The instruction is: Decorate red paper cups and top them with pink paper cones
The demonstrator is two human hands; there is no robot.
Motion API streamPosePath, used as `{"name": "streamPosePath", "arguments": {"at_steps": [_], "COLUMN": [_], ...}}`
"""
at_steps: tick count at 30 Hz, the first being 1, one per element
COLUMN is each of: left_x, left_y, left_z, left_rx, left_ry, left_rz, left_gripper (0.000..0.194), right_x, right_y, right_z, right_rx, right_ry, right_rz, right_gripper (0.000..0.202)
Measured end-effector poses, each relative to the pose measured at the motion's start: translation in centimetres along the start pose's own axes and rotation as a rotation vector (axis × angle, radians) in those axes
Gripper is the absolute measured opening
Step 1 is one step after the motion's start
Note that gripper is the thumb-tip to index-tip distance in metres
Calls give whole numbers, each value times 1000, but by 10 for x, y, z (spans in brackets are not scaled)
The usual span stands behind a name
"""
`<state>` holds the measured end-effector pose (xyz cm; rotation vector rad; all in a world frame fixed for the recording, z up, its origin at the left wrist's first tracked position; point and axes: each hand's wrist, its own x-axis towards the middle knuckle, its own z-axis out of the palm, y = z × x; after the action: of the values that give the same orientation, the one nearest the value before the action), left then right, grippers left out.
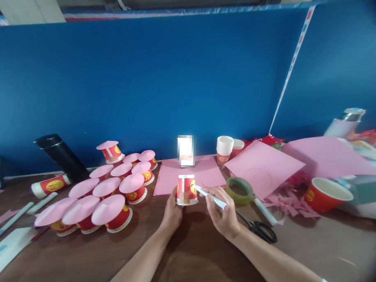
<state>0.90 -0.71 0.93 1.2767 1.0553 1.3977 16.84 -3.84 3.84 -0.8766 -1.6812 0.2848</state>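
Observation:
My left hand (pixel 172 212) is wrapped round the side of a red paper cup (pixel 187 191), held upside down with its rim at the bottom. A yellow emblem and a pale strip show on the cup's side. In my right hand (pixel 224 214) is a slim white pen (pixel 215 199), pinched between the fingers. Its tip points left at the cup's right side, close to the yellow emblem; whether it touches I cannot tell. Behind the cup lies a stack of pink paper sheets (pixel 166 177). To the right of my right hand are a roll of tape (pixel 239 191) and black-handled scissors (pixel 263 231).
Several upturned cups with pink paper discs (pixel 108 210) stand at left, near a black bottle (pixel 62 155) and a fallen cup (pixel 52 186). Stacked cups (pixel 224 148), pink sheets (pixel 264 164), paper scraps (pixel 297 202) and a red cup (pixel 326 197) occupy the right. A blue partition (pixel 147 82) rises behind.

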Motion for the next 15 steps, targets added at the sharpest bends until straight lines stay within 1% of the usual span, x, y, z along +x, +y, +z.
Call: {"name": "streamPosePath", "arguments": {"at_steps": [3, 6, 10, 15], "left_x": [-1, -1, 0, 1], "left_y": [6, 9, 2, -3], "left_z": [2, 2, -1, -3], "left_rx": [21, 55, 116, 129], "left_ry": [14, 14, -8, -40], "left_rz": [-1, 6, 43, 77], "left_gripper": [41, 37, 35, 35], "right_x": [0, 0, -1, -3], "right_y": [-2, -2, 0, 2], "right_z": [-1, -1, 1, 2], "right_rx": [9, 31, 52, 64], "right_ry": [2, 1, -6, -14], "right_rz": [17, 2, -15, -18], "right_gripper": [24, 26, 25, 26]}}
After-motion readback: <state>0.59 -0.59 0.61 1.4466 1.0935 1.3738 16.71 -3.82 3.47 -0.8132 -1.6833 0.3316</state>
